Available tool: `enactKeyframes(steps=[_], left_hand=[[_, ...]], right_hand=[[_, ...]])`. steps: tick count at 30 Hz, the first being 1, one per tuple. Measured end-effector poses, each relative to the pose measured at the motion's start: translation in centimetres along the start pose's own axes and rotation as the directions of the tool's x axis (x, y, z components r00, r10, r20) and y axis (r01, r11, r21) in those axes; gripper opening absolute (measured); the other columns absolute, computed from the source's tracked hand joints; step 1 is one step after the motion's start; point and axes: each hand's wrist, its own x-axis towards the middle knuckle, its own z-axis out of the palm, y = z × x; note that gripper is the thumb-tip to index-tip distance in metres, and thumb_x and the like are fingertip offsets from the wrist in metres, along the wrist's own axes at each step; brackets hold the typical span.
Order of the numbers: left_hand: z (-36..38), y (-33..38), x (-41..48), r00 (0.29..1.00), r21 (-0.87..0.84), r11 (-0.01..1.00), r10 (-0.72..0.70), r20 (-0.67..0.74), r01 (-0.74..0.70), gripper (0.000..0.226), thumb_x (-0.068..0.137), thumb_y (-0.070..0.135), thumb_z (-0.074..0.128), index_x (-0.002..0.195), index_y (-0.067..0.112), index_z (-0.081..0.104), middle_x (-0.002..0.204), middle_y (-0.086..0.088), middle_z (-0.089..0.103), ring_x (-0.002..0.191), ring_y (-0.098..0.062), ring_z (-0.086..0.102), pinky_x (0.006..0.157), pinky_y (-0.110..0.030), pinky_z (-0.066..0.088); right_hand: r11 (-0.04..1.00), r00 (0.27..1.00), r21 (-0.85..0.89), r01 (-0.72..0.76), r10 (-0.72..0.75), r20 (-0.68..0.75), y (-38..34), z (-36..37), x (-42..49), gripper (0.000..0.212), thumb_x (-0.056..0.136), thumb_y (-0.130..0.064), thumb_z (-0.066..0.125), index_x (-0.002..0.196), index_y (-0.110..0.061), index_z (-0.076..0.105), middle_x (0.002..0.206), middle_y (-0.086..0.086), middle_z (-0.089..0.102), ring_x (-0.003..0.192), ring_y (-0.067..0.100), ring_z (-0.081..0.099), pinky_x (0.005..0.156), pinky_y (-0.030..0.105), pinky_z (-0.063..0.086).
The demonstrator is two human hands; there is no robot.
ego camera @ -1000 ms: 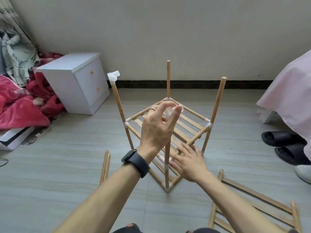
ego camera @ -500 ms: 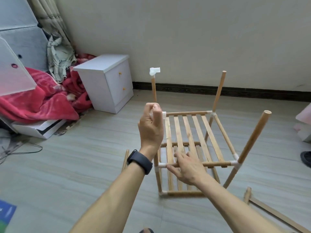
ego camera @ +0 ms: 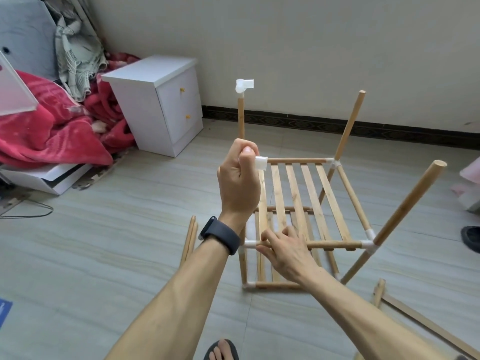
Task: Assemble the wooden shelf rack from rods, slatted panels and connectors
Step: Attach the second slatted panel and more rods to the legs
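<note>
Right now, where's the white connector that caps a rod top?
Head view, centre: the capping connector sits atop the far-left upright rod, above the left hand gripping another connector, right of the white bedside cabinet.

floor [ego camera: 104,229] | rack [ego camera: 335,245] standing | loose rods [ego camera: 188,242] left | slatted panel [ego camera: 378,292] right | cabinet [ego camera: 161,105]

Both forearms reach forward from the lower edge, bare. The left hand [ego camera: 239,180] is raised with its back to the camera, wrist straight and fingers curled tight, the thumb on top. It pinches a white connector [ego camera: 261,163] that sticks out to the right of the knuckles. A black band [ego camera: 220,236] circles the left wrist. The right hand [ego camera: 284,249] sits lower and nearer (palm down), its fingers curled over a rail [ego camera: 332,245] and the thumb tucked beneath it
</note>
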Motion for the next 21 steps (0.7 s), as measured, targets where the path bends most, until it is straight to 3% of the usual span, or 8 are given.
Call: enactKeyframes(steps=[5, 7, 9, 14, 21], left_hand=[[-0.1, 0.5, -0.4, 1.000, 0.012, 1.000, -0.005, 0.022, 0.005, 0.025, 0.095, 0.036, 0.035, 0.078, 0.028, 0.051, 0.059, 0.000, 0.044, 0.050, -0.033, 0.040, 0.044, -0.043, 0.035], [-0.5, 0.9, -0.6, 0.998, -0.015, 0.999, -0.033, 0.058, 0.034, 0.025, 0.095, 0.037, 0.036, 0.077, 0.032, 0.051, 0.059, 0.002, 0.043, 0.050, -0.027, 0.038, 0.044, -0.044, 0.034], [-1.1, 1.1, -0.8, 0.997, -0.046, 0.998, -0.049, 0.053, 0.051, 0.025, 0.095, 0.036, 0.035, 0.077, 0.030, 0.051, 0.058, 0.005, 0.042, 0.048, -0.022, 0.037, 0.043, -0.036, 0.032], [-2.2, 1.1, -1.0, 0.995, -0.087, 0.991, -0.098, 0.012, 0.098, 0.027, 0.096, 0.020, 0.034, 0.076, 0.020, 0.051, 0.059, 0.007, 0.043, 0.050, -0.015, 0.038, 0.043, -0.024, 0.028], [-2.0, 0.0, -0.4, 0.997, -0.108, 0.991, -0.074, -0.002, 0.074, 0.029, 0.096, 0.013, 0.033, 0.075, 0.020, 0.051, 0.061, -0.002, 0.041, 0.051, -0.022, 0.035, 0.043, -0.029, 0.026]], right_hand=[[1.000, 1.000, 0.019, -0.007, 0.006, 0.031, -0.2, -0.7, -0.1, 0.035, 0.100, -0.065, 0.031, 0.112, -0.035, 0.044, 0.096, -0.015, 0.056, 0.096, 0.018, 0.036, 0.080, 0.038, 0.040], [1.000, 0.999, 0.025, -0.012, 0.011, 0.041, -0.4, -0.8, -0.3, 0.034, 0.100, -0.065, 0.032, 0.113, -0.036, 0.044, 0.095, -0.017, 0.054, 0.097, 0.017, 0.036, 0.079, 0.037, 0.039], [0.999, 1.000, 0.024, -0.020, 0.020, 0.022, -0.8, -0.6, -0.4, 0.035, 0.100, -0.065, 0.031, 0.115, -0.037, 0.044, 0.100, -0.013, 0.060, 0.097, 0.017, 0.036, 0.080, 0.037, 0.038], [0.996, 0.999, 0.072, -0.050, 0.051, -0.016, -1.7, 0.0, -0.4, 0.034, 0.101, -0.063, 0.035, 0.114, -0.034, 0.046, 0.105, -0.006, 0.067, 0.098, 0.019, 0.036, 0.082, 0.041, 0.039], [0.994, 0.998, 0.098, -0.037, 0.042, -0.046, -1.5, 0.3, 0.5, 0.031, 0.101, -0.062, 0.038, 0.109, -0.034, 0.048, 0.100, -0.006, 0.068, 0.096, 0.019, 0.036, 0.081, 0.041, 0.037]])
